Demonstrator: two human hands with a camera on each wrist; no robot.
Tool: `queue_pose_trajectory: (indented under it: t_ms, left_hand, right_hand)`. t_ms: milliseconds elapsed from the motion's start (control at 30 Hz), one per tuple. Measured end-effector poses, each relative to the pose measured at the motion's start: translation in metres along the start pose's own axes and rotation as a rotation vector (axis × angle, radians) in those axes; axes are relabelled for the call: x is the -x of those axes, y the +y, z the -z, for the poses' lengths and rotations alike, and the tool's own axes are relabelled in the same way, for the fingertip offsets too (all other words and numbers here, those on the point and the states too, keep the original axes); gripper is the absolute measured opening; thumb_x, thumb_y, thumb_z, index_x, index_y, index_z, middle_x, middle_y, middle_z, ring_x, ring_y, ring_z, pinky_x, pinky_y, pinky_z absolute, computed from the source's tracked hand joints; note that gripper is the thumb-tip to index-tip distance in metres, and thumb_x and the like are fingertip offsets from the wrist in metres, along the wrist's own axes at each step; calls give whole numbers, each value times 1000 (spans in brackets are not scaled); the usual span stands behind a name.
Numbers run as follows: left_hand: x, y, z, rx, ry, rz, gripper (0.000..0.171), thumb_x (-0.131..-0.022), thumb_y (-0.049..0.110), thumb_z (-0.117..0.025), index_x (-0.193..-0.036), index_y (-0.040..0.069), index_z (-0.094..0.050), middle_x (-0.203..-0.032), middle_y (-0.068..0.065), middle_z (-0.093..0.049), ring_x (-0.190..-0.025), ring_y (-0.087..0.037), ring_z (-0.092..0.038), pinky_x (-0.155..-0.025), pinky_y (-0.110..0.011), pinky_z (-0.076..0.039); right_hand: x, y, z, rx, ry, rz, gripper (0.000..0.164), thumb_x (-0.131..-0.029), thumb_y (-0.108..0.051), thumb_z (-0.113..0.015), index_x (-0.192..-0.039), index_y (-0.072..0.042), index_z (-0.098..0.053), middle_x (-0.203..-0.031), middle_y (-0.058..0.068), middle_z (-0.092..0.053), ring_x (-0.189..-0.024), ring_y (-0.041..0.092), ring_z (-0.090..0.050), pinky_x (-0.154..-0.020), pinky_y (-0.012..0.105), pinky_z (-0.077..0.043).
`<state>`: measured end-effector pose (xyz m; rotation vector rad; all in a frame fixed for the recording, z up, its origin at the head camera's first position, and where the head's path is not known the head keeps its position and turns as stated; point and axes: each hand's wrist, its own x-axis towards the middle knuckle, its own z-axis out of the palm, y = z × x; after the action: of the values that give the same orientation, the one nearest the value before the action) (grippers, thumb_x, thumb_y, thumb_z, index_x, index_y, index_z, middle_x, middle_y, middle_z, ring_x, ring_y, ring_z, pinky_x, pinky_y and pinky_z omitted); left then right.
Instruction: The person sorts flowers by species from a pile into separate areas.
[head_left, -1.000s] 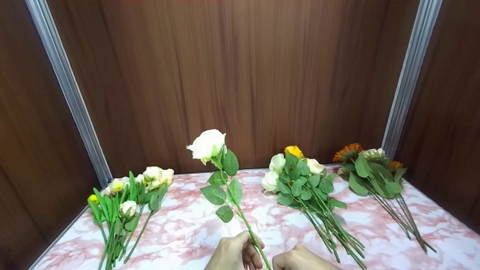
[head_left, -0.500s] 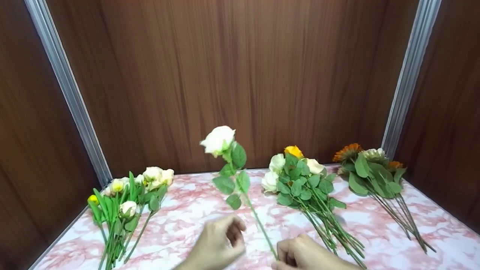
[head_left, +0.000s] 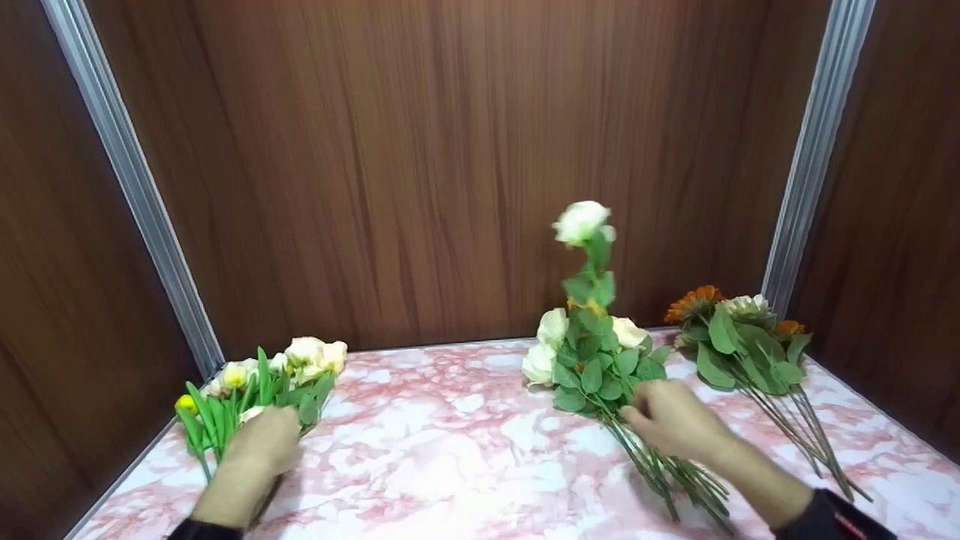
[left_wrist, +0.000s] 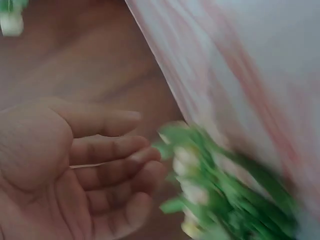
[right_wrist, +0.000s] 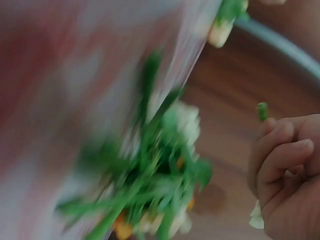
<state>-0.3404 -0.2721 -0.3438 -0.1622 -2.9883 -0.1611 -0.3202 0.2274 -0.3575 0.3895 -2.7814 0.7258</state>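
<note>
My right hand (head_left: pixel 671 420) grips a single white rose (head_left: pixel 581 223) by its stem, the bloom raised above the middle bunch of roses (head_left: pixel 591 375). In the right wrist view the fingers (right_wrist: pixel 285 155) curl round the stem, whose green cut end (right_wrist: pixel 262 111) pokes out past them. My left hand (head_left: pixel 266 442) is over the stems of the left bunch of flowers (head_left: pixel 217 416), partly covering them. The left wrist view has its fingers (left_wrist: pixel 110 175) loosely bent with nothing in them, apart from the blurred flowers. That bunch has cream and yellow blooms with long green leaves.
A third bunch (head_left: pixel 724 337), with orange and pale blooms, lies at the right by the metal corner post (head_left: pixel 814 150). Wood-grain panels (head_left: pixel 450 150) enclose the back and sides of the pink marbled tabletop (head_left: pixel 427 450).
The right hand has carried the white rose rightwards and up, over the middle bunch. Having let go of the stem, the left hand has moved left to the left bunch.
</note>
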Motion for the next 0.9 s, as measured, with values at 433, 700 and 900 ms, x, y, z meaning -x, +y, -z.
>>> queue_pose_trajectory:
  t_ms: [433,700,900]
  left_hand:
    - [5,-27,-12,191,-420,103,13,-76,15,-59,-77,4,-51,-60,-5,-49,-47,-16,-43,-41,-26,-33]
    - [2,-15,-2,674,-390,141,28,-86,24,-47,-61,15,-41,-45,6,-30,-37,-7,-25,-35,-21,-23]
    - [0,17,20,1223,-464,-67,27,-87,12,-42,-60,14,-36,-50,8,-29,-39,-4,-25,-37,-18,-22]
  right_hand:
    - [-5,35,7,139,-252,-10,40,-83,-16,-63,-46,-13,-48,-34,-6,-44,-25,7,-44,-33,26,-43]
    - [-6,30,12,130,-232,-47,40,-85,-25,-62,-50,-12,-48,-34,-5,-42,-24,7,-42,-38,25,-45]
    - [-2,14,13,169,-58,15,41,-84,-30,-64,-51,-17,-44,-41,-9,-37,-33,3,-34,-42,21,-38]
